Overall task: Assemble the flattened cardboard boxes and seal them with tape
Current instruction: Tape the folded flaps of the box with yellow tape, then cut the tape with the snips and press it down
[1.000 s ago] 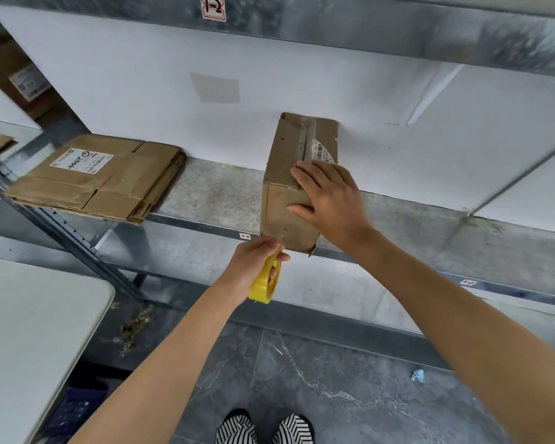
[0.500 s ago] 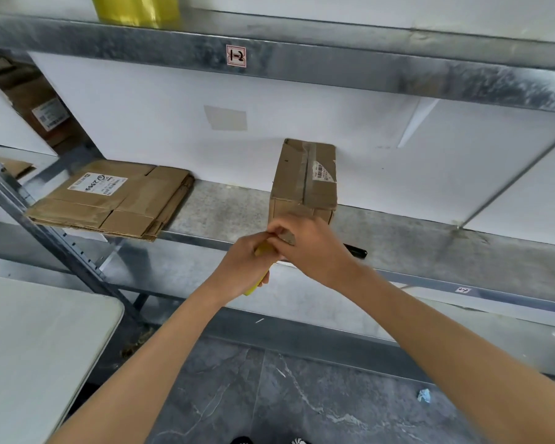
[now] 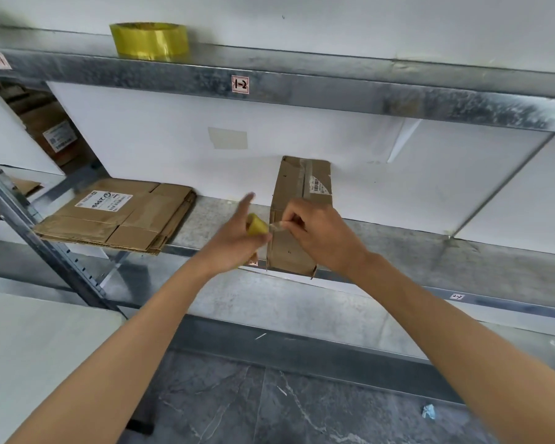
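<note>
A: Item, cardboard box (image 3: 302, 187): location?
B: On the shelf (image 3: 398, 243), near end over the front edge; flattened boxes (image 3: 119, 216) stacked well to its left
A: Grips?
B: Left grip (image 3: 231, 245) curled round the yellow tape roll (image 3: 257, 224), forefinger straight; right grip (image 3: 321, 238) pinching the tape end (image 3: 277, 225) by the box's near corner
A: Handling note?
B: Draw the strip taut, centre it on the flap seam, press flat before cutting

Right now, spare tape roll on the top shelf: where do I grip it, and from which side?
Grip the roll across its curved outer face, coming from the front. It lies flat on the top shelf near the front edge, with the wall behind, so the front looks like the open side. Its core hole is hidden from this view.
</note>
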